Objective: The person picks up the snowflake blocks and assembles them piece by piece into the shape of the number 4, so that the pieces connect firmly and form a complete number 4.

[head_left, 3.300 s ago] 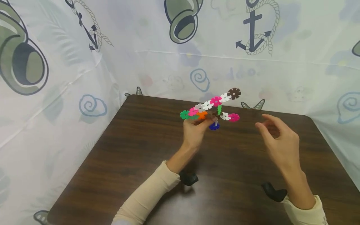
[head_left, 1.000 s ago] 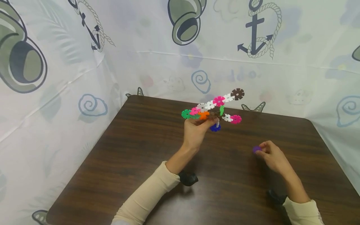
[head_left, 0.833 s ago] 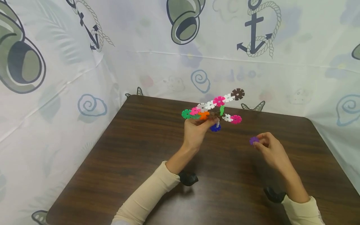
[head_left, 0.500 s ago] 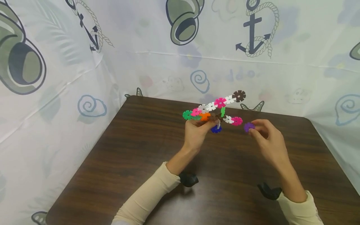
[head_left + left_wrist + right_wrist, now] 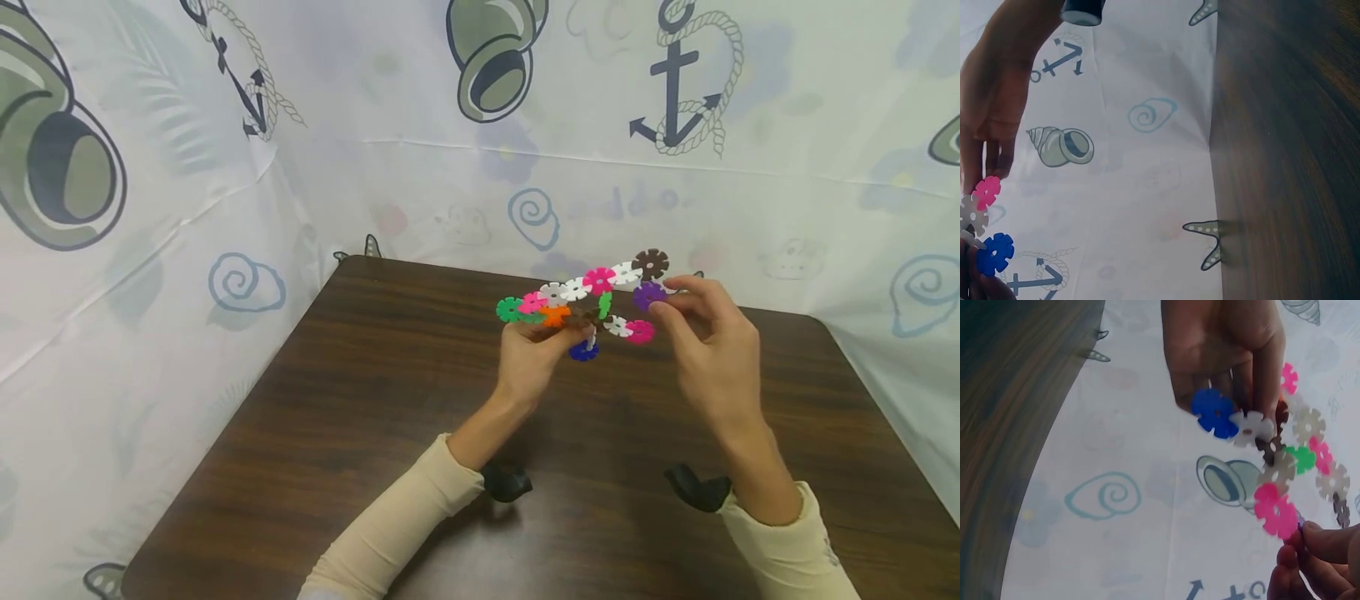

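Observation:
My left hand (image 5: 528, 367) pinches a build of interlocking flower-shaped plastic discs (image 5: 598, 280) in several colours, above the far part of the table. One row climbs to a brown disc (image 5: 650, 264) at the upper right; a lower row ends in a pink disc (image 5: 641, 332). A blue disc (image 5: 1214, 412) hangs from the bottom on a white one. Between thumb and fingers, my right hand (image 5: 716, 358) holds a loose purple disc (image 5: 649, 296) close to the brown end disc. Whether the two touch is unclear. In the right wrist view the purple disc is mostly hidden.
The dark wood-grain table (image 5: 360, 433) has rounded corners. A pale cloth (image 5: 420, 192) printed with shells and anchors stands behind it and along the left. Black pieces (image 5: 506, 483) stick out under both wrists by the sleeves.
My right hand, empty at first, took the purple disc low over the table, then lifted it up and leftward to the build's right end. The left hand shifted slightly right, still holding the build.

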### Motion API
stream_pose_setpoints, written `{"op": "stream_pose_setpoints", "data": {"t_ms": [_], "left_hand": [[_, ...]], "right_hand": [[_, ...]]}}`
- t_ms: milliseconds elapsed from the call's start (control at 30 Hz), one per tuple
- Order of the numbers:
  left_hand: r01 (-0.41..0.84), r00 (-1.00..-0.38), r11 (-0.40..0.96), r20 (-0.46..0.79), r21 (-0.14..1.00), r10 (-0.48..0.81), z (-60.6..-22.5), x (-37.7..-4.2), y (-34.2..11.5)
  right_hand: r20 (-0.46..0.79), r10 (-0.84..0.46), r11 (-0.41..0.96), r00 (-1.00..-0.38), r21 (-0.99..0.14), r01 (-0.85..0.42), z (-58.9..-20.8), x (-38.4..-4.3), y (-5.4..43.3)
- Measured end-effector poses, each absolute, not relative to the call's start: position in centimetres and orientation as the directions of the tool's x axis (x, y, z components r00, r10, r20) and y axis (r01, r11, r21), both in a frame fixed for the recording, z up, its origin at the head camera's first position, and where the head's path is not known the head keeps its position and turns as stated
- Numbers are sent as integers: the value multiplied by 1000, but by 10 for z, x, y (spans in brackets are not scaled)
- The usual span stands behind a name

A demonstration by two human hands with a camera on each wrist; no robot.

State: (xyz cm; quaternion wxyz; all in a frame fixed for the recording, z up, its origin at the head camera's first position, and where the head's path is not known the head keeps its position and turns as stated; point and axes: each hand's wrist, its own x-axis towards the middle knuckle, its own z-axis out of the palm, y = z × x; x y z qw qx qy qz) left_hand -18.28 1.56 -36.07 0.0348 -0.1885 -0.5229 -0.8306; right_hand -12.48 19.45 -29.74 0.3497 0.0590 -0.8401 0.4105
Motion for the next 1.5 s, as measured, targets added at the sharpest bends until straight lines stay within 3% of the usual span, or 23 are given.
{"op": "stream_pose_setpoints", "data": {"t_ms": [300,567,833,1200,1500], "left_hand": [[245,-924,-455,348,856,159,-361,-182,18],[235,-924,-459,344,857,168,-363,-182,20],[225,-927,-459,334,859,170,-362,-180,19],[255,-916,-497,372,829,150,-364,-178,21],[259,-901,-502,394,825,183,-362,-177,20]], "right_hand": [[707,141,618,-693,-610,-496,-291,-131,182],[717,130,586,-685,-612,-531,-286,-134,178],[679,116,481,-725,-677,-557,-286,-135,176],[695,83,455,-715,-664,-593,-294,-137,176],[667,70,357,-742,-711,-606,-276,-135,183]]}}
